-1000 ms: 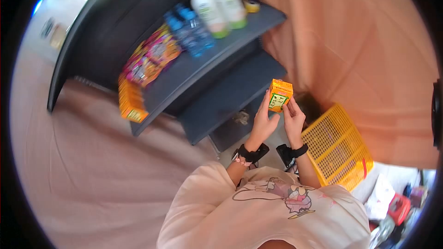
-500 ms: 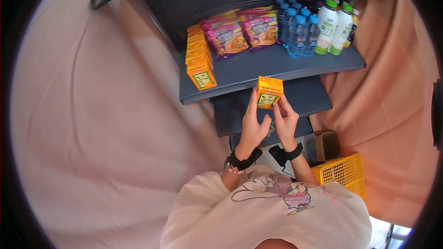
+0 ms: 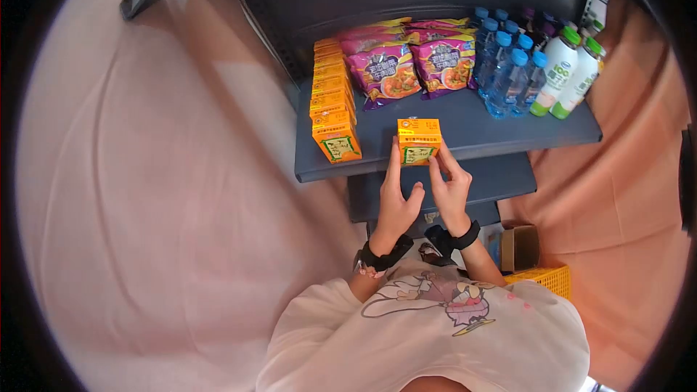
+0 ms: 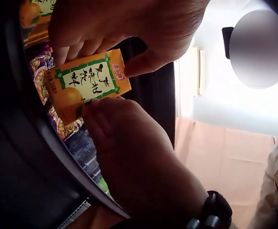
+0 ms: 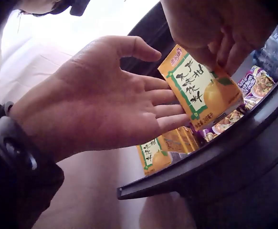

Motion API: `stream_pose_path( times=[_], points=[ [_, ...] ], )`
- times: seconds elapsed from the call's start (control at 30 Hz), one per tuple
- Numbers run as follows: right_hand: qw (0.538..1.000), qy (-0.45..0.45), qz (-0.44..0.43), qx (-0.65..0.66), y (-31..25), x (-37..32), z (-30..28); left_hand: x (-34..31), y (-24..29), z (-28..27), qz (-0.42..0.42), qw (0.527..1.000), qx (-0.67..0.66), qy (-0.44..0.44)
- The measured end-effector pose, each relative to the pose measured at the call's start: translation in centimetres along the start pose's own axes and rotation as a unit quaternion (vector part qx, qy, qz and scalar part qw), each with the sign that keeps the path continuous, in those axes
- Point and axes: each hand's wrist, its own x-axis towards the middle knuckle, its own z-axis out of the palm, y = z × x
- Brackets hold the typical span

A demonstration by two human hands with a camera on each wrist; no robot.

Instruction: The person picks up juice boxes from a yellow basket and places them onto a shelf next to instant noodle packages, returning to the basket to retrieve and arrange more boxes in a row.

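Observation:
An orange juice carton (image 3: 419, 131), with a green-bordered label and dark lettering, is upheld between both hands in front of the upper shelf. The left hand (image 3: 398, 207) lays straight fingers along its left side; its thumb stands away from the label, as the right wrist view shows of this hand (image 5: 105, 90). On the other side, the right hand (image 3: 452, 199) pinches the carton, thumb on the label and fingers partly hidden behind. Matching cartons (image 3: 335, 134) stand in a row on the shelf, left of the held one.
Purple noodle packets (image 3: 385, 72), blue-capped water bottles (image 3: 501, 91) and white green-capped bottles (image 3: 559, 65) fill the back and right of the dark shelf (image 3: 406, 127). Lower shelves (image 3: 486, 174) jut out beneath. A cardboard box (image 3: 521, 247) and yellow basket (image 3: 555, 279) stand lower right.
The head view has swung round, bringing the shelf in front of the hands and the basket mostly out of sight. The carton stays between both hands, its top now facing the camera more.

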Motion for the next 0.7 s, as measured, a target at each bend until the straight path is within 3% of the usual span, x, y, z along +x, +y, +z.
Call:
stream_pose_path(
  times=[0.2,0.4,0.5,0.57,0.6,0.63,0.7],
  points=[
    [0.997,-0.070,0.008,0.028,1.6,3.1,1.4,2.6,-2.2,-0.8,-0.011,1.000,0.025,0.003],
    [0.997,-0.062,-0.023,0.028,2.6,3.8,2.2,3.7,-2.1,-0.2,-0.032,0.999,0.033,0.017],
    [0.996,-0.064,-0.059,0.021,2.8,4.0,2.1,3.2,-1.6,-0.7,-0.033,0.993,0.101,0.047],
    [0.996,-0.073,-0.043,0.019,2.5,4.1,1.9,2.2,-0.4,-2.5,-0.140,0.984,0.081,0.073],
    [0.996,-0.080,-0.032,0.014,2.4,4.2,1.7,1.4,0.9,-3.2,-0.122,0.980,0.061,0.143],
    [0.996,-0.081,-0.031,0.015,2.3,4.4,1.5,0.8,0.7,-4.2,-0.123,0.980,0.063,0.144],
    [0.994,-0.104,0.023,0.017,2.1,4.5,1.3,-0.1,0.0,-6.0,-0.026,0.907,0.256,0.334]
  ],
)
